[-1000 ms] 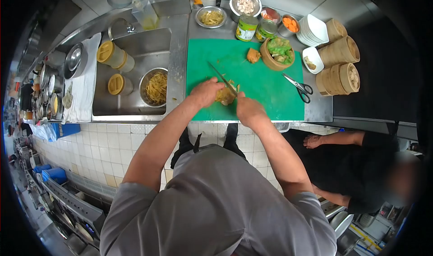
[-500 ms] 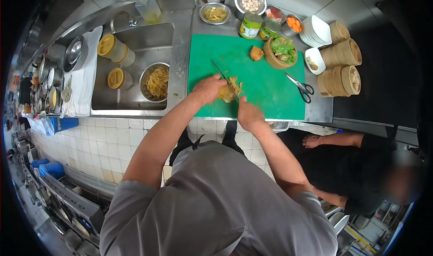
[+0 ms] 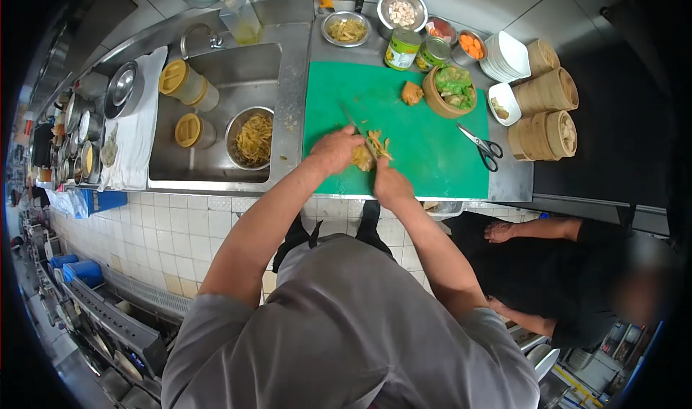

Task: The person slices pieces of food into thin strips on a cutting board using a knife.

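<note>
On the green cutting board (image 3: 425,160), my right hand (image 3: 393,185) is closed around the handle of a kitchen knife (image 3: 350,118). Its blade points away from me and to the left. My left hand (image 3: 336,152) rests with curled fingers on a yellow-brown pickled vegetable (image 3: 362,159), close against the blade. Cut strips (image 3: 378,141) of it lie to the right of the knife. Farther back on the board are a brown lump of food (image 3: 411,92) and a bamboo steamer (image 3: 435,103) holding leafy greens.
Black-handled scissors (image 3: 487,149) lie at the board's right side. Cans (image 3: 402,51), bowls and stacked white dishes (image 3: 506,57) line the back; bamboo steamers (image 3: 542,134) stand right. A sink (image 3: 216,176) at left holds a bowl of strips (image 3: 254,138). Another person (image 3: 533,265) is at lower right.
My right hand and the knife have shifted slightly to the left over the vegetable. My left hand keeps its place on it. The whole view has tilted a little.
</note>
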Motion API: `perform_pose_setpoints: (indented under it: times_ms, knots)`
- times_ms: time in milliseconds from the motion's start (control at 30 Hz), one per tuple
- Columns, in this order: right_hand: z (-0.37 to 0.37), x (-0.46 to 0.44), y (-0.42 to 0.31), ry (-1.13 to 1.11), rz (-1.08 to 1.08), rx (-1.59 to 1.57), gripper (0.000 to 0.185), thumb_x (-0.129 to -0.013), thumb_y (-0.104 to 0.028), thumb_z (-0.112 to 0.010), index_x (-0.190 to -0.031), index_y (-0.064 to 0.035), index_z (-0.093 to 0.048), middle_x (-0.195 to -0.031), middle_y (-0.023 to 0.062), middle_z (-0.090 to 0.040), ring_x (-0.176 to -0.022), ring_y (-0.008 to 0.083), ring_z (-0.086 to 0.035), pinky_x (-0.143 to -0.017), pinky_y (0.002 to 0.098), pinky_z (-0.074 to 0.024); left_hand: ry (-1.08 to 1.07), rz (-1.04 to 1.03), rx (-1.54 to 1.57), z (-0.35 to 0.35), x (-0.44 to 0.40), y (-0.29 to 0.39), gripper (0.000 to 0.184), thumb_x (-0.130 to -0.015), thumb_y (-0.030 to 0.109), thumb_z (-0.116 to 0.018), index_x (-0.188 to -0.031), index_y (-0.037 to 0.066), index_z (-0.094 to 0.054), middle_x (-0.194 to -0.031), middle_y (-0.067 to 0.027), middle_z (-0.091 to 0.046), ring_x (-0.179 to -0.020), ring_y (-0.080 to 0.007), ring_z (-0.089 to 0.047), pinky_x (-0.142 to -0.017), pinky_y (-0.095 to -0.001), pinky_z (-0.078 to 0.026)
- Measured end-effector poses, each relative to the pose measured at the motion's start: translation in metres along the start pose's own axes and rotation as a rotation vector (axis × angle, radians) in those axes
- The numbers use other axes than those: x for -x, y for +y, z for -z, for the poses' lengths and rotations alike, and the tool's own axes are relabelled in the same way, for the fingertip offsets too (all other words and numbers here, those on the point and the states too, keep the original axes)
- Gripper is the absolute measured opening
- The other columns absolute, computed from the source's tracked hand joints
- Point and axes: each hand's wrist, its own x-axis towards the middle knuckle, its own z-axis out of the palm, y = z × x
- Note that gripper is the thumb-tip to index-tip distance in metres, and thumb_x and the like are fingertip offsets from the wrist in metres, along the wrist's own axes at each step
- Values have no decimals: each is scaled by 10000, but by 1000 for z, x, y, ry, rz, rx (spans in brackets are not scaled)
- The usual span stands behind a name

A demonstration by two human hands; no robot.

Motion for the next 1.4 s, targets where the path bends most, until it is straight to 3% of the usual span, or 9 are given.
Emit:
perform_pose_setpoints:
  times_ms: [200, 367, 533, 633, 767, 933, 1033, 1133, 1400]
  knots:
    - [50, 16, -17, -34, 32, -13, 275, -1008, -58, -443, -1263, 32, -491, -1123, 357, -737, -1091, 509, -726, -949, 586, -564, 62, 5, 17, -1, 1, 0, 462, -880, -42, -658, -1303, 138, -709, -1414, -142, -610, -1282, -367, -649, -1065, -471, -548]
    - [3, 17, -9, -52, -58, -11, 277, -1035, -80, -425, -1271, 27, -524, -1151, 333, -745, -1104, 497, -729, -977, 574, -566, 82, -22, 50, -1, 5, -1, 454, -842, -73, -671, -1251, 121, -703, -1375, -137, -626, -1264, -379, -652, -1042, -486, -555]
    - [42, 1, -28, -30, 45, -32, 275, -1050, -109, -413, -1265, 25, -520, -1151, 348, -738, -1123, 503, -723, -990, 592, -555, 83, 4, 21, 1, 8, 2, 418, -843, -77, -637, -1216, 101, -700, -1244, -127, -637, -1208, -376, -656, -1003, -479, -552]
    - [37, 27, -22, -61, -9, 6, 273, -1053, -123, -410, -1253, 25, -522, -1143, 351, -738, -1121, 504, -722, -983, 588, -558, 156, -30, 69, -9, 8, -5, 423, -818, -92, -664, -1198, 90, -704, -1302, -129, -631, -1238, -376, -653, -1041, -487, -549]
    - [-12, 8, -12, 2, -61, -50, 273, -1036, -101, -426, -1255, 33, -518, -1130, 351, -741, -1110, 497, -726, -976, 583, -560, 192, -75, 43, -10, 9, -7, 400, -855, -73, -624, -1210, 98, -694, -1227, -127, -639, -1201, -379, -653, -998, -483, -551]
    - [31, -5, -28, 40, 89, -15, 289, -1017, -71, -433, -1278, 44, -478, -1121, 351, -741, -1108, 498, -726, -965, 580, -563, 297, -28, 52, -15, 12, -5, 316, -899, -37, -638, -1191, 75, -679, -1247, -158, -613, -1189, -405, -648, -996, -502, -547]
    - [38, 28, -29, -79, -7, -41, 288, -1019, -83, -432, -1275, 40, -480, -1121, 349, -741, -1099, 509, -724, -965, 584, -560, 263, 3, 125, -13, 18, -3, 325, -874, -39, -645, -1166, 93, -700, -1275, -152, -592, -1201, -404, -649, -1015, -516, -545]
    - [-4, 19, -21, -6, -44, -25, 303, -1022, -96, -442, -1289, 38, -495, -1137, 351, -737, -1105, 517, -719, -978, 589, -554, 227, 43, 196, -15, 15, -5, 309, -882, -32, -640, -1154, 99, -708, -1274, -149, -576, -1207, -410, -634, -1021, -518, -543]
    - [37, 13, -33, -14, 70, -72, 272, -993, -76, -481, -1241, 36, -479, -1088, 375, -727, -1059, 542, -712, -929, 610, -552, 278, -15, 123, -25, 17, -12, 311, -879, -44, -626, -1139, 96, -726, -1214, -160, -624, -1240, -417, -607, -1062, -511, -527]
